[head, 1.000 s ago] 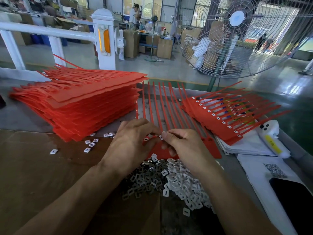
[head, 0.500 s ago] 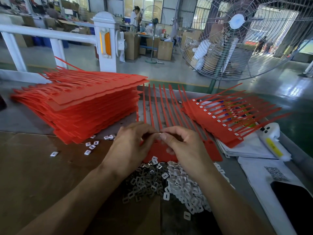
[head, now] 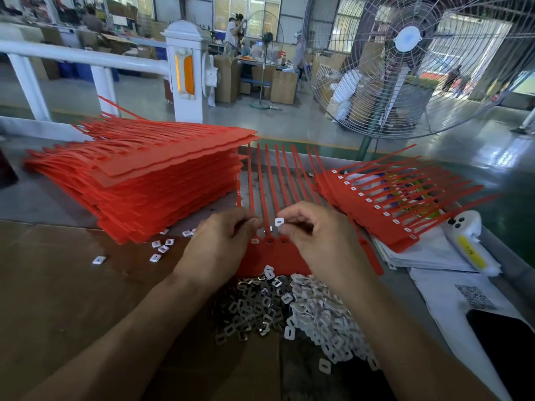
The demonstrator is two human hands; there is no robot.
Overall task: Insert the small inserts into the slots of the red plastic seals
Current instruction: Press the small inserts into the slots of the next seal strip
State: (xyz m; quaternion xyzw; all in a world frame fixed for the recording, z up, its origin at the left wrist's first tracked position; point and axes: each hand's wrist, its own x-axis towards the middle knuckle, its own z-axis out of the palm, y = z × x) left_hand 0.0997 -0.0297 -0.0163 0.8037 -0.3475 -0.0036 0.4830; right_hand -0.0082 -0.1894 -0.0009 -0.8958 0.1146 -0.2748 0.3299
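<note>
The right hand (head: 321,235) has lifted, its grip now pinching a white insert (head: 278,222) above the red seal strip (head: 272,256); the left hand (head: 223,244) pinches something too small to identify.

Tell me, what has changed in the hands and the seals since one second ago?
The right hand has lifted off the seal strip and now pinches a white insert above its slots. The left hand stays curled at the strip's left end. The red stacks and the loose insert pile have not moved.
</note>
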